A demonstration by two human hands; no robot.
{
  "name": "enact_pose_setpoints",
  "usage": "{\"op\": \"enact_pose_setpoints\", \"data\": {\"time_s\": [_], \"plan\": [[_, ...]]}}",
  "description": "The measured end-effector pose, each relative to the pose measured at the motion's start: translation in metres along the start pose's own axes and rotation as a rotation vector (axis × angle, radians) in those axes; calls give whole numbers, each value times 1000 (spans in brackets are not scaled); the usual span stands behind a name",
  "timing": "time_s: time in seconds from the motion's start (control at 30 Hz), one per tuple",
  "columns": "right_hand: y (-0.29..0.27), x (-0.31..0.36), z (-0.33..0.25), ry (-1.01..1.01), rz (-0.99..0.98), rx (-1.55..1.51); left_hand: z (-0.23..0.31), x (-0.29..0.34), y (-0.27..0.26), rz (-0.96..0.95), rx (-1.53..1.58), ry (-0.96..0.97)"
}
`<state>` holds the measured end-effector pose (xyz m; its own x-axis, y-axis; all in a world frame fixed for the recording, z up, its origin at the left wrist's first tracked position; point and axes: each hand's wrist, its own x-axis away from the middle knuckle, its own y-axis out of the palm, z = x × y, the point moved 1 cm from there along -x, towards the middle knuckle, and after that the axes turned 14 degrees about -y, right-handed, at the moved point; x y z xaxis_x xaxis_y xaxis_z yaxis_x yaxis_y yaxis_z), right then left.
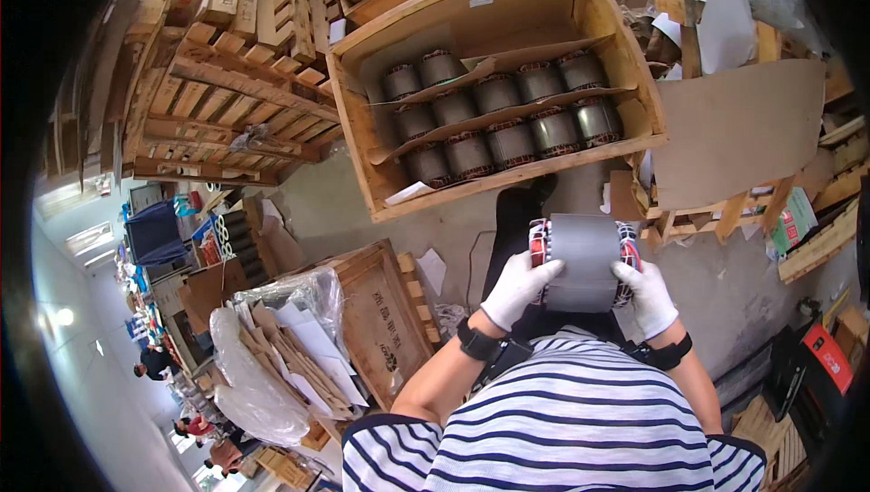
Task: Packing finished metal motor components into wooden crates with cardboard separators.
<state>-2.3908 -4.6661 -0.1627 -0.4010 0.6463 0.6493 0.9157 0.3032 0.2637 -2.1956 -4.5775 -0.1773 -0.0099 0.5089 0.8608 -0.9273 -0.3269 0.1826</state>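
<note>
Grey cylinder [584,261] is held before a striped shirt [571,401], gloved left hand [524,290] and right hand [649,298] curled partly closed on its opposite ends, likely for balance; in the wooden crate [517,178] beyond, cardboard dividers [487,67] separate similar cylinders [496,93], presumably against knocks.

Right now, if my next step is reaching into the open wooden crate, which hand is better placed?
Left hand, probably: it appears nearer the open wooden crate, most of which lies left of the right hand. Both grip the wound stator, so neither is free.
</note>
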Motion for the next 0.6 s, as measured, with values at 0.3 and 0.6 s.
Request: {"op": "enact_pose_setpoints", "data": {"time_s": [0.3,0.6], "plan": [[15,-91,-25,55,165,-154,86,-94,-31,-17,-115,-31],[44,-180,-33,0,394,-580,196,-217,-48,-103,-492,-141]]}}
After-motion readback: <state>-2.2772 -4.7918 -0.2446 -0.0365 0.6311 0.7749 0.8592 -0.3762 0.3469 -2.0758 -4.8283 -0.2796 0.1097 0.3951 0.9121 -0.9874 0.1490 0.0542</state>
